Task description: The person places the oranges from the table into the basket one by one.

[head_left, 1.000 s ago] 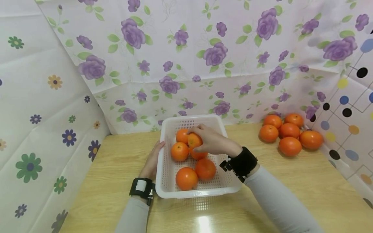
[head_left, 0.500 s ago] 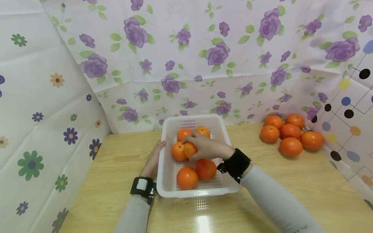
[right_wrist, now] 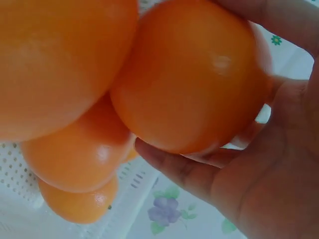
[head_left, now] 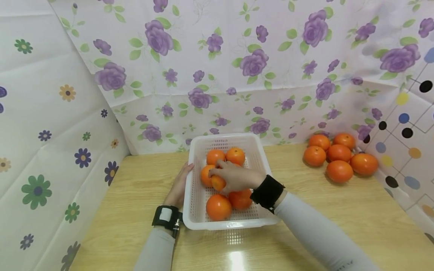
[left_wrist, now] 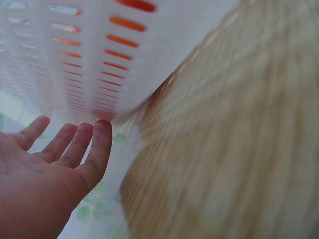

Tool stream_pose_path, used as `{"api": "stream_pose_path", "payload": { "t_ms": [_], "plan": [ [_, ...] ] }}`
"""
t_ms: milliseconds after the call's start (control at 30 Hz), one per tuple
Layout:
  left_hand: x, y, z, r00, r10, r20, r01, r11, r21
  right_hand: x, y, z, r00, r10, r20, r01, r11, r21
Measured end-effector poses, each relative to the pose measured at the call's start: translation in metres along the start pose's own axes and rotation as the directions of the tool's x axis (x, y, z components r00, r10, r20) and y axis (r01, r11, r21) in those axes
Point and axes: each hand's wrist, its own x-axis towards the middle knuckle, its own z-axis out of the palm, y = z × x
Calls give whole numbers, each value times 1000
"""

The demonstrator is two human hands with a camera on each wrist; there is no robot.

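Observation:
A white perforated plastic basket (head_left: 234,225) stands on the table with several oranges inside. My right hand (head_left: 236,177) reaches into it from the right and grips one orange (head_left: 218,183), fingers and thumb curled round the fruit. In the right wrist view, that held orange (right_wrist: 189,74) touches a larger-looking orange (right_wrist: 55,64) beside it. My left hand (head_left: 178,188) rests along the basket's left side. The left wrist view shows its fingers (left_wrist: 99,144) extended near the slotted wall (left_wrist: 87,59), thumb out of sight there. Two oranges, one of them this front orange (head_left: 218,207), sit near the basket's front.
A cluster of several oranges (head_left: 339,171) lies at the table's right rear. The wooden table (head_left: 142,180) extends on both sides of the basket. Floral sheets (head_left: 210,75) hang behind and at the left; a dotted sheet (head_left: 407,150) is on the right.
My right hand has carried the gripped orange toward the front and slightly left within the basket, uncovering the rear right orange. My left hand stays at the basket's side.

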Motion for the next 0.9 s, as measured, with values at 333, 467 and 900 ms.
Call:
{"api": "stream_pose_path", "payload": {
  "t_ms": [333, 467, 900],
  "plan": [
    [0, 1, 0, 1000, -9, -17, 9, 1000, 3, 4, -3, 4, 999, 33, 38, -29, 995, -98],
    [1, 0, -1, 1000, -4, -18, 4, 1000, 8, 4, -5, 4, 998, 46, 46, -42, 994, -99],
    [1, 1, -1, 1000, -5, -6, 5, 1000, -1, 5, -6, 5, 995, 68, 71, -65, 997, -38]
  ]
}}
